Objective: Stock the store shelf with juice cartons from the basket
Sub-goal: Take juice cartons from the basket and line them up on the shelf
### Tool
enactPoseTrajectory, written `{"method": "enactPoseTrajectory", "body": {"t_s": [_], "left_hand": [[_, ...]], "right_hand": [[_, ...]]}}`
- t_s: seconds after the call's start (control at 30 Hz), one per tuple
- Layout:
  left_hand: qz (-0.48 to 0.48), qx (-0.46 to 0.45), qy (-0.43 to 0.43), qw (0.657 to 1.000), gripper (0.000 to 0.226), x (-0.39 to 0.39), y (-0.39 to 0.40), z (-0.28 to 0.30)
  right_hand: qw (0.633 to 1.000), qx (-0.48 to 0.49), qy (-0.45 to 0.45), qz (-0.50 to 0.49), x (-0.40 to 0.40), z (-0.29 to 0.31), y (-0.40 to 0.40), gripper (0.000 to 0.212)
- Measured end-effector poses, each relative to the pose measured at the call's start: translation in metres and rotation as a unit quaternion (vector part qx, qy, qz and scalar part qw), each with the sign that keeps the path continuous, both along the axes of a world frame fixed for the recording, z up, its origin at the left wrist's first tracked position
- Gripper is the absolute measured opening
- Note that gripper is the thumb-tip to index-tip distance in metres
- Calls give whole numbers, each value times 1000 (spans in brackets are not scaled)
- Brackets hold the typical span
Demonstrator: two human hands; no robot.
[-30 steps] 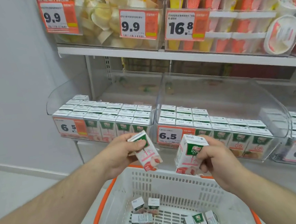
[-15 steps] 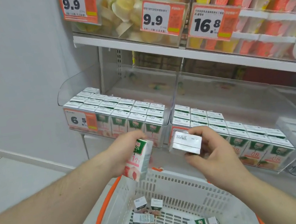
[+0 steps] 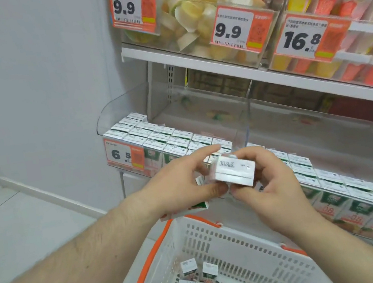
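My right hand [image 3: 270,186] grips a small juice carton [image 3: 234,171] in front of the lower shelf, its white top with a printed date turned toward me. My left hand [image 3: 180,186] meets it from the left, thumb and forefinger touching that carton. A second juice carton [image 3: 192,209] is tucked under my left hand; only its green and white edge shows. Below stands the white basket [image 3: 247,241] with orange handles, several cartons [image 3: 188,266] lying on its bottom. Rows of the same cartons fill the left bin [image 3: 155,136] and the right bin [image 3: 333,181].
Clear plastic dividers [image 3: 245,117] separate the lower shelf's bins, which have room behind the rows. The upper shelf [image 3: 192,61] carries fruit cups and orange price tags [image 3: 232,27]. A pale wall [image 3: 36,79] and floor lie to the left.
Both hands have come together and risen toward the shelf. The right carton tipped until its top faces me; the left carton slid under my left hand.
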State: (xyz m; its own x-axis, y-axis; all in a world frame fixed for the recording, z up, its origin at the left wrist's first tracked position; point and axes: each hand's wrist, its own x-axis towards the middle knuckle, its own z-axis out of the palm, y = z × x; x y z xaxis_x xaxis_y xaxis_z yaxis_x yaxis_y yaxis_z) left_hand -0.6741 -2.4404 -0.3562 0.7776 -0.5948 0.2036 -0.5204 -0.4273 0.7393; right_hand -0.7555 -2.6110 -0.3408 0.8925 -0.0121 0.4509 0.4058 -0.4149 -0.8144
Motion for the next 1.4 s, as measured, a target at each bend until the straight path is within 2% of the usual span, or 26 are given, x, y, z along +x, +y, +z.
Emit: {"method": "enactPoseTrajectory", "body": {"t_s": [0.07,0.13,0.23,0.33,0.43,0.53,0.6,0.63,0.7,0.77,0.87,0.97,1.07,1.17,1.3,1.4], "left_hand": [[-11,-31,-12,999,47,1,3,6],[-8,-60,-4,998,41,2,9,12],[15,-87,10,996,42,9,19,12],[32,-87,21,995,44,15,27,9],[49,-70,24,996,42,18,32,6],[93,-79,35,992,33,23,36,5],[166,-85,46,981,20,29,42,9],[215,-91,53,971,15,34,45,11],[309,-97,63,944,10,47,54,10],[370,-92,73,922,9,58,62,7],[386,-55,96,916,11,68,64,0],[382,-31,110,917,16,78,61,-3],[395,-5,106,913,17,89,60,-1],[402,27,104,910,12,93,58,1],[403,63,94,908,14,94,56,1],[404,76,78,908,18,93,55,1]], "right_hand": [[998,60,19,20,7,6,6,36],[997,71,17,31,13,11,13,40],[999,38,-1,35,18,15,20,52],[1000,-17,-9,-16,25,15,20,63],[995,-92,-32,-28,35,21,26,55],[994,-107,-6,-32,56,33,33,34],[995,-66,44,-53,81,41,35,20],[994,-15,85,-61,95,46,35,15],[977,116,169,-61,123,55,36,18],[957,179,220,-68,148,59,38,24],[964,112,217,-107,191,49,35,20],[975,-58,169,-132,228,37,36,17],[953,-188,190,-140,259,26,41,18],[939,-210,253,-102,278,18,50,12],[922,-222,315,-33,293,6,64,18],[923,-170,344,-14,306,-2,69,18]]}}
